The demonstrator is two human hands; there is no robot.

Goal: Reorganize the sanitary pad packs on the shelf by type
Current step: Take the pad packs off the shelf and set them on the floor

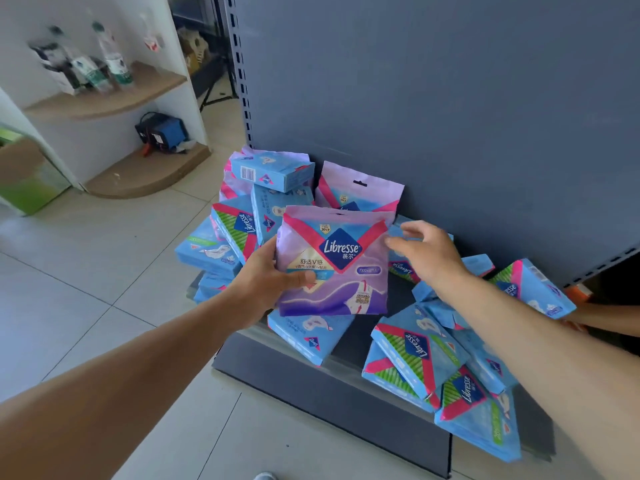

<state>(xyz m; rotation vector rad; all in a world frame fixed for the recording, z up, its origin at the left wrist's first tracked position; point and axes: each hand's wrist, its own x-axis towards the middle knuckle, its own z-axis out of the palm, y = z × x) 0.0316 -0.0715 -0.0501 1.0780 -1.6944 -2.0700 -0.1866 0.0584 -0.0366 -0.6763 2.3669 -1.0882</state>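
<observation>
- Head view: low dark shelf [346,393] against a grey back panel [450,98], covered w/ Libresse pad packs in a jumble.
- Left hand [266,282] holds a purple pack [334,261] upright above the shelf's middle; thumb across the pack's front lower-left, other fingers hidden behind it. Grip closed round the pack's left edge.
- Right hand [426,251] just beside the purple pack's right edge, fingers loosely spread & slightly bent, holding nothing; fingertips at or almost at the pack edge, can't tell if touching.
- Second purple pack [360,188] leans on the back panel behind the held one, hang-hole at top.
- Blue box-shaped pack [273,171] sits on top of the pile at the shelf's back-left corner, barcode facing out; more blue packs [207,251] stacked & tilted below it along the left edge.
- Blue packs w/ green stripes [419,355] piled at the front-right, overlapping, some hanging over the front edge.
- One blue pack [311,337] lies flat under the held pack, near the front edge.
- Another person's hand [588,318] at far right, by a blue pack [533,289].
- Left bkgd: white corner unit w/ bottles [104,64], blurred; tiled floor [104,271].
</observation>
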